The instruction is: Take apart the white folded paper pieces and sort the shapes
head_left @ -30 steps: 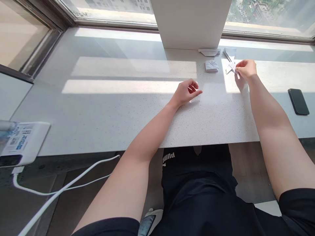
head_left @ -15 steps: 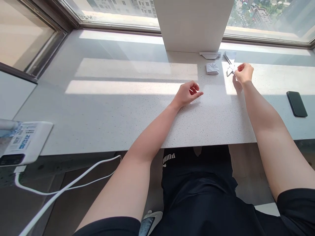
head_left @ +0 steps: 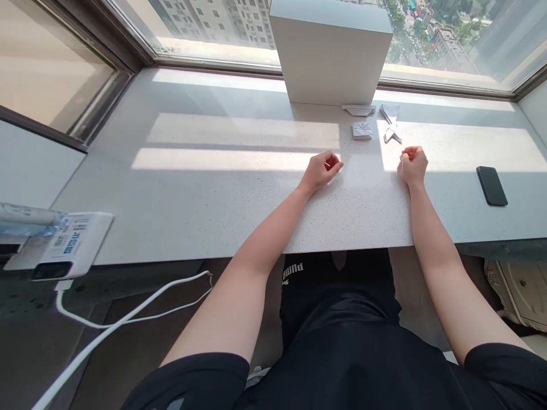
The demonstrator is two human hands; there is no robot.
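Head view: folded white paper (head_left: 391, 122), far side of bench (head_left: 213, 213), right of centre; fan-shaped far end, narrow waist, pointed near tips. Creased packet (head_left: 362, 131) and folded strip (head_left: 359, 110), left. Left hand (head_left: 321, 169): fingers part-open, empty. Right hand (head_left: 413, 165): fingers curled, contents cannot be told.

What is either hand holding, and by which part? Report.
Nothing visibly: the left hand is loosely curled, and the right hand is curled, apart from the folded paper.
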